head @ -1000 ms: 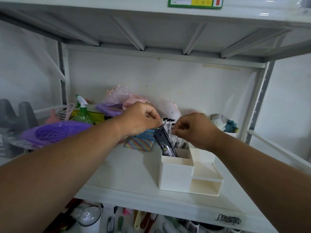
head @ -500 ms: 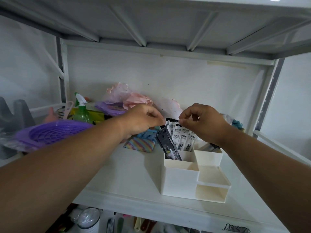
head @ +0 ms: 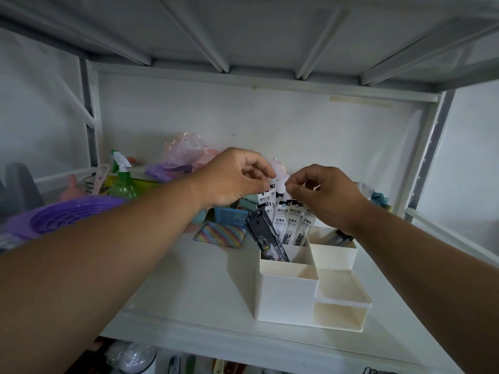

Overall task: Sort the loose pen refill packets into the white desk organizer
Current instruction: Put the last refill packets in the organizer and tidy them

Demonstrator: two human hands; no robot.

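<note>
**A:** Where do your packets stand right now?

**B:** The pen refill packets (head: 290, 222) are fanned upright in the tall rear-left compartment of the white desk organizer (head: 286, 292), which sits on the shelf (head: 189, 287). A dark packet (head: 266, 236) leans across the front of the same compartment.

**A:** And your hands?

**B:** Your left hand (head: 232, 179) has its fingers curled, thumb and forefinger pinching the top edge of the leftmost packets. Your right hand (head: 324, 193) pinches the tops on the other side. Both grips are closed on the packets, not released.

**A:** So which step is this?

**B:** I'd judge you're squaring the bunch up inside its compartment, late in the sorting; I see no loose packets lying elsewhere, though the clutter behind could hide some.

**A:** What does your next move call for?

**B:** Probably pressing the bunch down evenly so the bottoms seat, then letting go gently. The packets are thin and floppy, so they may splay or tip against the dark packet if you release one side first. Mind the blue basket (head: 231, 215) just behind.
</note>
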